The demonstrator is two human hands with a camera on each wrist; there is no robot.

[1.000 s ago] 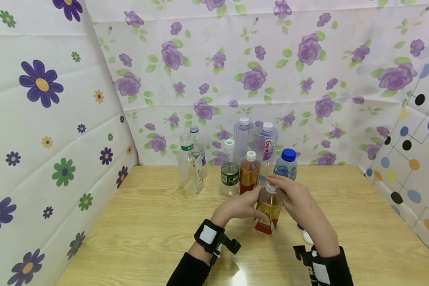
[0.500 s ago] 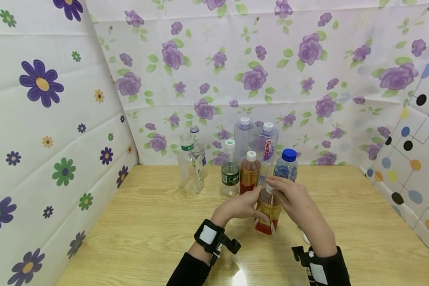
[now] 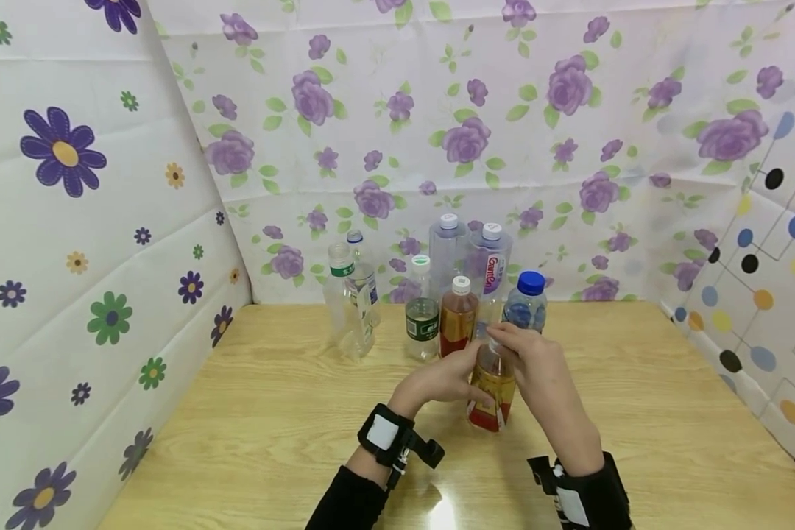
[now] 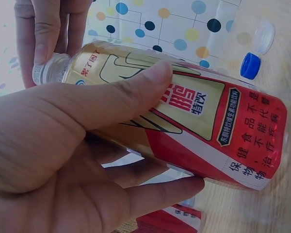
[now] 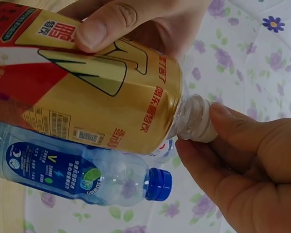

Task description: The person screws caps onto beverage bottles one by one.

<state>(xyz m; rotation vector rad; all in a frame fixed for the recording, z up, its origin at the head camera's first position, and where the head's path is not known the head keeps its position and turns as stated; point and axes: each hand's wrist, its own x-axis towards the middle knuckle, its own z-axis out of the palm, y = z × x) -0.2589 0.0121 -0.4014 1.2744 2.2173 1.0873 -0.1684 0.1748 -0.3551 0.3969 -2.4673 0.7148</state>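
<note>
A drink bottle (image 3: 492, 389) with a red and gold label stands upright on the table in the head view. Round its body my left hand (image 3: 440, 379) holds it, the thumb lying across the label in the left wrist view. At the top my right hand (image 3: 539, 368) pinches the white cap (image 5: 206, 124) between thumb and fingers, and the cap sits at the bottle's neck. Close behind are a similar red and gold bottle (image 3: 458, 320) with a white cap and a clear bottle (image 3: 525, 309) with a blue cap. My fingers mostly cover the white cap in the head view.
A green-labelled bottle (image 3: 422, 320) and two tall clear bottles with white caps (image 3: 448, 221) stand behind. Two uncapped bottles (image 3: 350, 313) are further left. A loose blue cap (image 4: 250, 65) and a whitish cap (image 4: 264, 36) lie on the wooden table (image 3: 271, 442).
My right wrist has swung left, and its forearm now hides the loose caps in the head view. My left hand keeps its hold on the bottle. The head view has shifted slightly.
</note>
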